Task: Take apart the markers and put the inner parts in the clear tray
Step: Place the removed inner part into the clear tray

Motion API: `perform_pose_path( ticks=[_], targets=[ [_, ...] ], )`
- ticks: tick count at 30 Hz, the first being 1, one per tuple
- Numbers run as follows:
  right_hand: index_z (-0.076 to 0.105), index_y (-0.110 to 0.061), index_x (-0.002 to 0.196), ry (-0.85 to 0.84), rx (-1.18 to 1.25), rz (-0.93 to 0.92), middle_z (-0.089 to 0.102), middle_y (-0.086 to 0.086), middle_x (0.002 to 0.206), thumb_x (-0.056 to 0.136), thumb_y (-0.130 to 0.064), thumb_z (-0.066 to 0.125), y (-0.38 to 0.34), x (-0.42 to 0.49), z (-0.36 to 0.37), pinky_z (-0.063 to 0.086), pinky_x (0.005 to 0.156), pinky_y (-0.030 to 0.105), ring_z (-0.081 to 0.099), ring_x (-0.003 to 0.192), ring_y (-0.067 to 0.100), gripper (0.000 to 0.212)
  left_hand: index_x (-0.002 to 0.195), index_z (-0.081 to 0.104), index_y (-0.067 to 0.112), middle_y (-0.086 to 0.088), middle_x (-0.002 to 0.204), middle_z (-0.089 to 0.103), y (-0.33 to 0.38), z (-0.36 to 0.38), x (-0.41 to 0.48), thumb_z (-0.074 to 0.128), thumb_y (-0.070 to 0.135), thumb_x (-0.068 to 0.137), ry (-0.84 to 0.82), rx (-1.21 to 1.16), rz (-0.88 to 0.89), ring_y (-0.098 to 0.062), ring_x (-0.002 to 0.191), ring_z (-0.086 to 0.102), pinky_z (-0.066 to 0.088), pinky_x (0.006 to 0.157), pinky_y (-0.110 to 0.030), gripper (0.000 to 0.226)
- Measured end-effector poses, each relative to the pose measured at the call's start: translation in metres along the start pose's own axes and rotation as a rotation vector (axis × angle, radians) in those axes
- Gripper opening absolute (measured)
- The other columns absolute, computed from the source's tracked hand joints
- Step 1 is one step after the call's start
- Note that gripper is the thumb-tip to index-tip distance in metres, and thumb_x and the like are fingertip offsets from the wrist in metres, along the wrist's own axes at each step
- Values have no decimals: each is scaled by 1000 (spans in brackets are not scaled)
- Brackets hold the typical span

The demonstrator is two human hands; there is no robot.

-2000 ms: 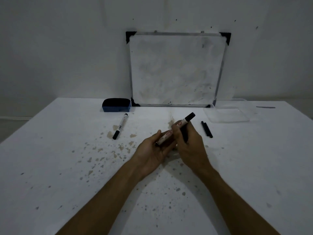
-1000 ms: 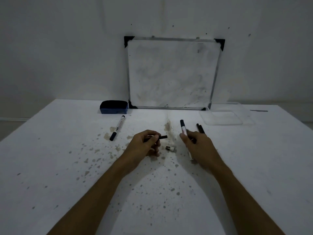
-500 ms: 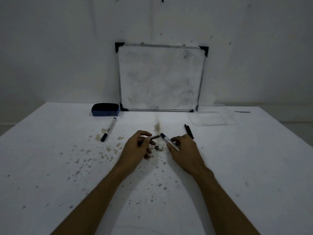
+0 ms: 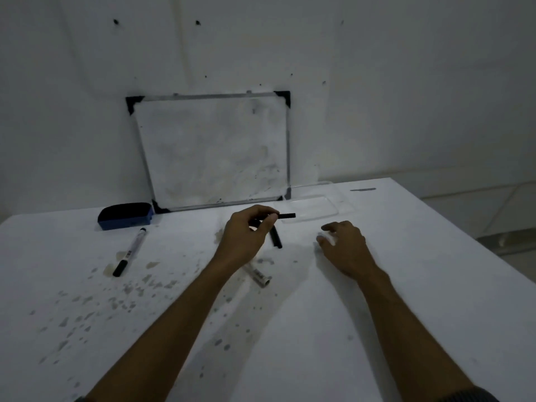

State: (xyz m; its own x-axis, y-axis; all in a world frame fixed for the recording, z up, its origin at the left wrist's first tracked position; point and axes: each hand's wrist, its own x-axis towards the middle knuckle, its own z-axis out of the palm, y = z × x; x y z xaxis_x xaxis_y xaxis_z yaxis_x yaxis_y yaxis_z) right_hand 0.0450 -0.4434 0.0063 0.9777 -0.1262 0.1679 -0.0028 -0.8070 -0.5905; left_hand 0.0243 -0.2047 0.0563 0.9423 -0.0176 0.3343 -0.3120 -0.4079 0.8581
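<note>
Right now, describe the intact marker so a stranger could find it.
Start at the whiteboard leaning on the wall, then its neighbour, the blue eraser. Just before it lies the whole marker: pale barrel, black cap, unlike the open empty barrel.

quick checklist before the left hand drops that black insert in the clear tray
1. Insert gripped: ok. The left hand pinches the black inner part by one end.
2. Aim: ok. The free end points at the clear tray, at its near-left edge.
3. Tray free to receive: cannot tell. It is transparent; its contents are hard to read.
4. Right hand clear of path: ok. It is open beside the tray, holding nothing.
5. Emptied barrel set aside: ok. It lies on the table.
6. Other marker done: not ok, still whole.
</note>
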Motion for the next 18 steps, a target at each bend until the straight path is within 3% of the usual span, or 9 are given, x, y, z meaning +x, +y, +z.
perform_pose_path(
  ticks=[2, 5, 8, 11, 13, 18],
  targets=[
    [62, -19, 135, 19, -88, 3, 56, 9, 140, 93, -44, 65, 8, 8, 6, 36, 109, 43, 50, 131, 32, 49, 104, 78, 27, 16, 91, 74, 0, 17, 15, 68, 31, 97, -12, 40, 17, -2, 91, 68, 50, 75, -19, 14],
    [63, -19, 133, 75, -143, -45, 57, 7, 137, 93, -44, 61, 15, 14, 16, 34, 109, 45, 51, 129, 31, 48, 108, 79, 22, 14, 95, 74, 0, 38, 46, 68, 29, 97, -18, 128, 75, 3, 89, 65, 49, 78, -18, 17],
    [64, -20, 132, 80, -131, -63, 57, 6, 136, 93, -45, 61, 21, 19, 18, 33, 108, 45, 51, 128, 30, 47, 113, 77, 15, 2, 107, 77, 0, 57, 89, 66, 25, 99, -11, 251, 106, -6, 93, 66, 44, 80, -12, 21],
    [63, -22, 131, 85, -120, -58, 57, 4, 135, 92, -48, 61, 25, 25, 19, 33, 108, 44, 50, 127, 27, 47, 112, 77, 12, -4, 109, 78, -2, 83, 132, 67, 23, 98, -70, 372, 133, -17, 101, 69, 50, 88, -25, 21],
    [63, -23, 130, 83, -117, -55, 56, 2, 135, 92, -49, 59, 25, 26, 20, 33, 108, 44, 50, 127, 26, 47, 112, 77, 12, -6, 110, 77, -6, 99, 153, 69, 22, 96, -131, 455, 134, -19, 103, 69, 51, 89, -27, 20],
    [63, -24, 129, 99, -105, -58, 56, 1, 134, 90, -50, 57, 27, 27, 20, 32, 108, 44, 49, 127, 25, 47, 104, 81, 15, -5, 104, 79, -19, 132, 178, 80, 23, 87, -251, 647, 73, -21, 96, 72, 60, 87, -38, 19]
  ],
)
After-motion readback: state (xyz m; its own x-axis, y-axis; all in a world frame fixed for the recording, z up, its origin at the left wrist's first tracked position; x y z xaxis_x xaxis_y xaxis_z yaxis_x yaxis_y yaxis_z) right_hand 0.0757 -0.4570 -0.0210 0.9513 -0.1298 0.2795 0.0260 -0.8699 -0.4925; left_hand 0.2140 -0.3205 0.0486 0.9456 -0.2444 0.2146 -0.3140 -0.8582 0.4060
